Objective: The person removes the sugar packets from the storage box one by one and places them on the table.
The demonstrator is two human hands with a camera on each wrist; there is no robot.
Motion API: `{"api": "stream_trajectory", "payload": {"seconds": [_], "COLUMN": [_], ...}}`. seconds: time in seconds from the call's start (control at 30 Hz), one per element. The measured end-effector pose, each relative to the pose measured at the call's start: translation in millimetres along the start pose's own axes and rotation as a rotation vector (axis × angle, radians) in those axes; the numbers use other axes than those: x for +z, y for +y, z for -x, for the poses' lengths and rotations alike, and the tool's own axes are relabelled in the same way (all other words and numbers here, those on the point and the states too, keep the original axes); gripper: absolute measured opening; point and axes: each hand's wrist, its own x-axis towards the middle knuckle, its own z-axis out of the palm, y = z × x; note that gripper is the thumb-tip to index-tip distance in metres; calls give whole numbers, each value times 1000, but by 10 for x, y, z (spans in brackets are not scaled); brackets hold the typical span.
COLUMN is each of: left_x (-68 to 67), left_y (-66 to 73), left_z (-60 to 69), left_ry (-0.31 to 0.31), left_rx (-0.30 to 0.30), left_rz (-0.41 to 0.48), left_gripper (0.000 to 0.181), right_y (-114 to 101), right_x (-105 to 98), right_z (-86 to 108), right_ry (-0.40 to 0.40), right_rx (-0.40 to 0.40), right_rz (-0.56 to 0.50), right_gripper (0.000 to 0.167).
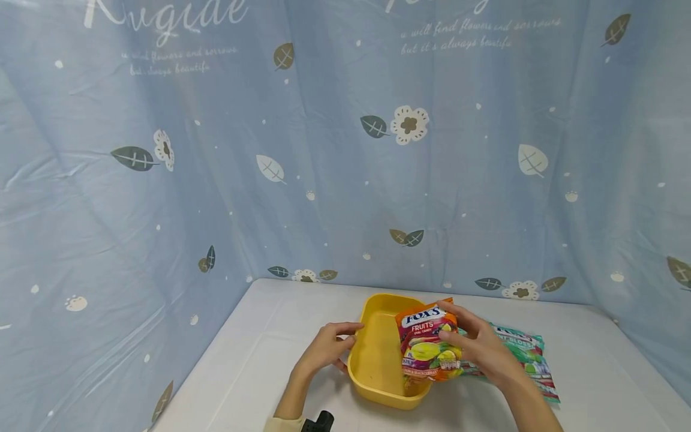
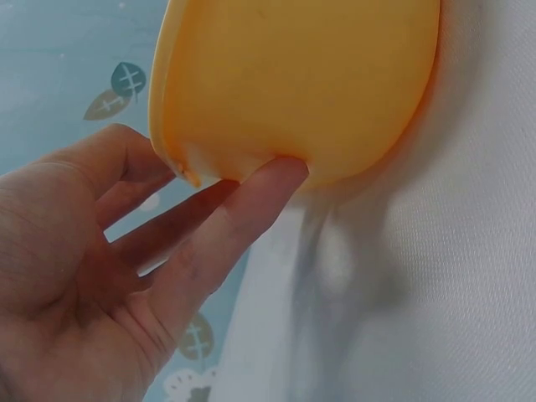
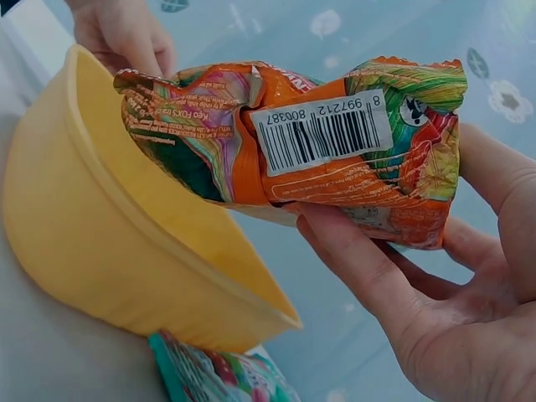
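A red-orange Fox's fruit candy bag [image 1: 429,343] hangs over the right side of a yellow plastic basin [image 1: 378,354]. My right hand [image 1: 480,345] grips the bag by its right edge. In the right wrist view, the barcode side of the candy bag [image 3: 322,134] faces the camera, with fingers below it and at its right end. At the basin's left rim is my left hand [image 1: 326,348], holding it there. The left wrist view shows one finger against the outer wall of the basin [image 2: 301,84]; another goes behind the rim.
On the white table [image 1: 281,324], a green candy bag [image 1: 526,354] lies right of the basin, partly hidden by my right hand. A blue patterned curtain [image 1: 335,198] stands behind the table and along its left side. A black band [image 1: 320,422] is on the left wrist.
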Motion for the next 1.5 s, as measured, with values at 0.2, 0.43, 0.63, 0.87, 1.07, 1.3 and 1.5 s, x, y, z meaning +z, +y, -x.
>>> {"api": "stream_trajectory", "payload": {"seconds": [0.2, 0.43, 0.63, 0.87, 1.07, 1.3, 1.5], "left_x": [-7, -3, -1, -6, -5, -23, -29], "left_y": [-2, 4, 14, 7, 11, 11, 36], "left_z": [5, -5, -2, 1, 9, 19, 28], "left_ry": [0, -7, -11, -16, -20, -28, -19], "left_rx": [-5, -7, -4, 6, 9, -3, -12], "left_rz": [18, 12, 24, 27, 30, 38, 20], "left_gripper": [35, 37, 37, 38, 37, 38, 41], "right_y": [42, 104, 112, 164, 204, 224, 288], "right_x": [-92, -201, -321, -431, -491, -591, -721], "right_z": [45, 93, 152, 191, 214, 254, 265], "right_ry": [29, 25, 2, 25, 34, 65, 56], "right_rx": [26, 36, 33, 55, 54, 81, 76], "right_rz": [-2, -40, -54, -71, -80, -72, -66], "right_gripper": [67, 65, 64, 64, 63, 61, 57]}}
